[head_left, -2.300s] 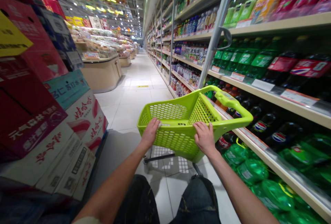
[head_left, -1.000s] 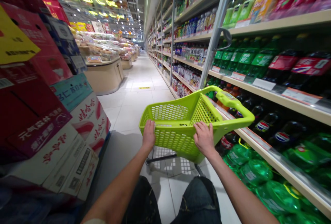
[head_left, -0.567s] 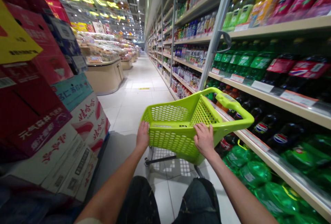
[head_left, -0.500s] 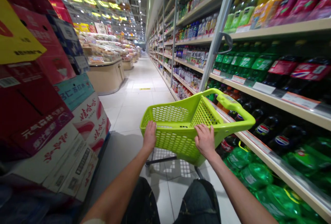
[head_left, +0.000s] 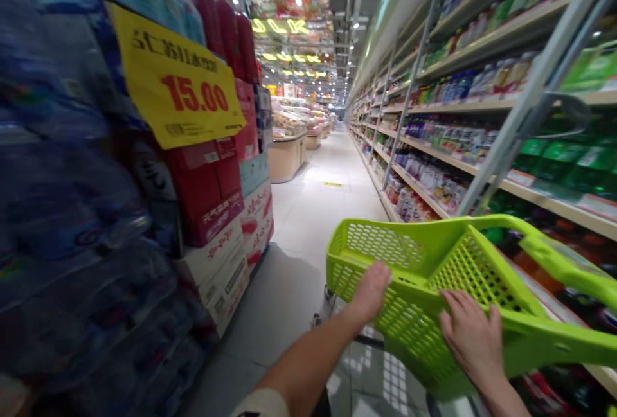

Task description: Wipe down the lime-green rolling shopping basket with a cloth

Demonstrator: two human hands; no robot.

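Note:
A bright green plastic shopping cart [head_left: 419, 327] with holed sides stands sideways before me at the right, its handle pointing right. My left hand [head_left: 372, 288] rests on the cart's near rim toward its front end, fingers bent over the edge and partly blurred. Farther right along this same rim, my right hand [head_left: 475, 337] grips with its fingers curled over the top, thumb apart. A holed inner flap [head_left: 482, 269] slopes inside the basket. The cart's wheels are only partly visible beneath it.
Stacked drink cartons [head_left: 219, 263] and wrapped bottle packs [head_left: 87, 230] line the left, under a yellow price sign [head_left: 183, 83]. Drink shelves [head_left: 443, 153] run along the right, close behind the cart. A tiled aisle [head_left: 308, 211] leads ahead past display counters [head_left: 286, 157].
My view has swung left, so the cart sits farther right and looks larger. More of the left-hand stacks and the price sign shows. Both hands remain on the rim.

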